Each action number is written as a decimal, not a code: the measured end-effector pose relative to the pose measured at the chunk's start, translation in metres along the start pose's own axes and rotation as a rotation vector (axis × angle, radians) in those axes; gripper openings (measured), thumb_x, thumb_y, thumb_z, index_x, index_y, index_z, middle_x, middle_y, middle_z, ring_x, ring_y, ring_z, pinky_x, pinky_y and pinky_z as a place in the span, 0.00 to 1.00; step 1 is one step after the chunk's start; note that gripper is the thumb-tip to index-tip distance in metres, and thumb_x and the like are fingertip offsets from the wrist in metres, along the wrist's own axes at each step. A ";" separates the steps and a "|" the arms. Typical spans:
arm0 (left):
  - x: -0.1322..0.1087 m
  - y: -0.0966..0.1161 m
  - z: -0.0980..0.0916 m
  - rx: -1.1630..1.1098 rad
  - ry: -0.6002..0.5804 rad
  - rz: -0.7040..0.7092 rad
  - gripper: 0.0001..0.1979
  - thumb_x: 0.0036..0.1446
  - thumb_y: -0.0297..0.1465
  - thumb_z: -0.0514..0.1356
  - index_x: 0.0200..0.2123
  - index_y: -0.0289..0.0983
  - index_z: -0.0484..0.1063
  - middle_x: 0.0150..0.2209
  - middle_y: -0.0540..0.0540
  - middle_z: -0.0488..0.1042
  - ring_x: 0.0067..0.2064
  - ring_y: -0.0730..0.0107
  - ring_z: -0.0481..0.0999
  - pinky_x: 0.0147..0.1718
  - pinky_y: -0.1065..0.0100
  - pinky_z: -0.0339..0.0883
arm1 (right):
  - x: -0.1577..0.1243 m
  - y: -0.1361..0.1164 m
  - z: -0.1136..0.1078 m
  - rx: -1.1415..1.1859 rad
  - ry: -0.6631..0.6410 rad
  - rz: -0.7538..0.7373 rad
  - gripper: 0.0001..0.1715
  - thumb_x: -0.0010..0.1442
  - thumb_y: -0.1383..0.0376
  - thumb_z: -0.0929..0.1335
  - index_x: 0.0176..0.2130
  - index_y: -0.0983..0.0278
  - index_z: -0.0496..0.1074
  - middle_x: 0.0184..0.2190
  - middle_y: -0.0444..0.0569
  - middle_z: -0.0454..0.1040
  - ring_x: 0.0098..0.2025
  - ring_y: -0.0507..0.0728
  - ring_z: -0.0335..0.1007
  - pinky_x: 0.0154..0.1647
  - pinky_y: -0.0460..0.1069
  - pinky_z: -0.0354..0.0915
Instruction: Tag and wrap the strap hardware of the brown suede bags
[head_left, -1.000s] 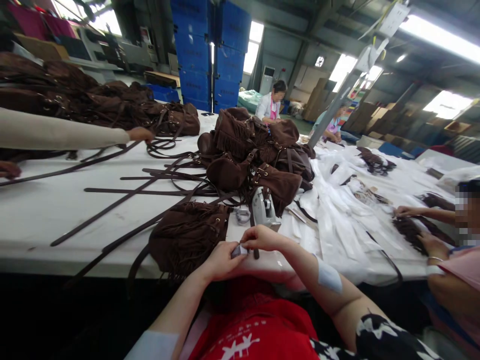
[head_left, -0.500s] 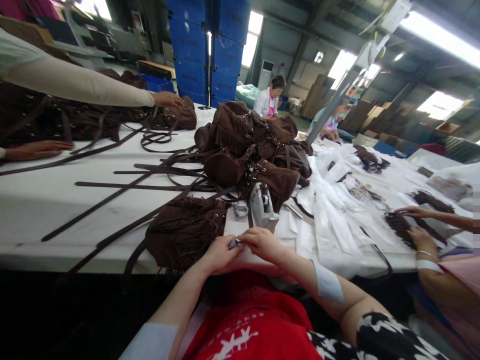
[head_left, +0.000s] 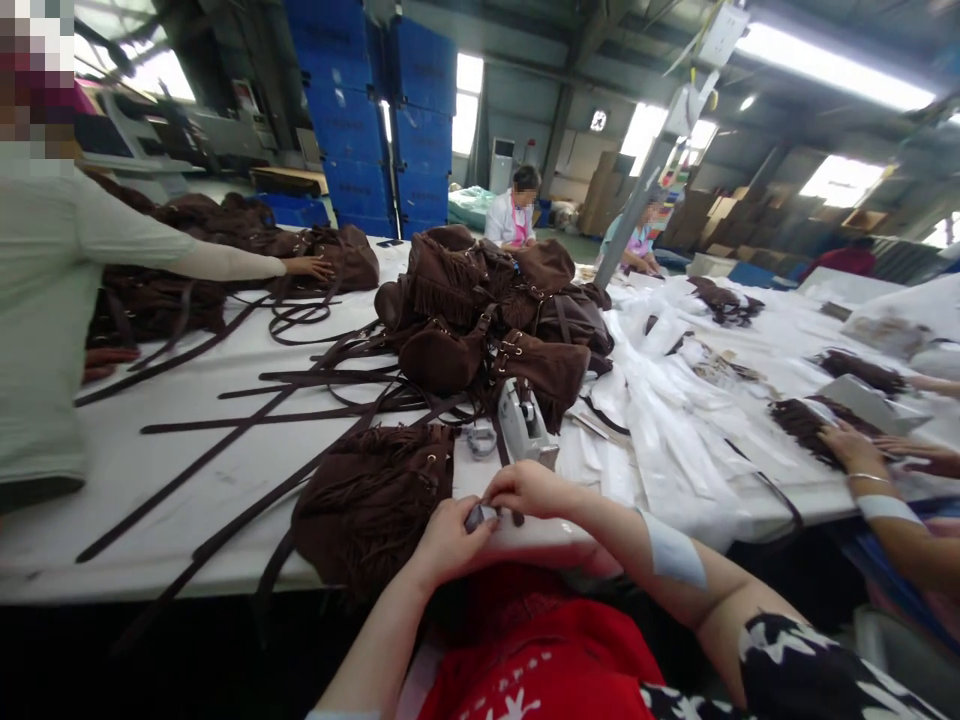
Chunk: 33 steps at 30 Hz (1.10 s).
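My left hand (head_left: 448, 540) and my right hand (head_left: 527, 489) meet at the near table edge, both pinched on a small grey piece (head_left: 475, 517) between their fingertips. A thin dark strap end (head_left: 516, 518) hangs just under my right fingers. A brown fringed bag (head_left: 371, 497) lies right beside my left hand. Just beyond my hands stands a small white-grey hand tool (head_left: 523, 427) next to a clear tape roll (head_left: 481, 439).
A heap of brown fringed bags (head_left: 491, 310) and long brown straps (head_left: 247, 425) cover the white table (head_left: 97, 470). White wrapping sheets (head_left: 675, 420) spread to the right. One person on the left reaches to a bag (head_left: 307, 266); another person's hands (head_left: 855, 450) work at the right.
My hands stay pinched on the small grey piece and have barely shifted. The view swung left, showing more of the person on the left, whose arm drew back a little.
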<state>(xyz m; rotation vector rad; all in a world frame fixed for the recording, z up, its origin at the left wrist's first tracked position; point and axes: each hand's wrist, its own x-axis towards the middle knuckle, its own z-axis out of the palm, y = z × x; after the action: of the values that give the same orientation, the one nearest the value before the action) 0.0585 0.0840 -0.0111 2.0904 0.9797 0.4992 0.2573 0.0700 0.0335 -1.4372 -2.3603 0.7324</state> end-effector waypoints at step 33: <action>0.012 -0.012 0.006 -0.548 0.023 -0.121 0.17 0.54 0.44 0.56 0.24 0.37 0.72 0.23 0.48 0.73 0.27 0.66 0.72 0.28 0.69 0.65 | -0.033 -0.010 0.051 -0.337 0.331 -0.071 0.22 0.65 0.72 0.62 0.57 0.64 0.69 0.53 0.53 0.75 0.46 0.58 0.69 0.51 0.52 0.67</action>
<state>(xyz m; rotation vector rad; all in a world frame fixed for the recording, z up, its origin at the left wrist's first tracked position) 0.0637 0.0956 -0.0241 1.5311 0.8577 0.6458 0.2404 0.0226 -0.0027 -1.4553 -2.3268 0.0655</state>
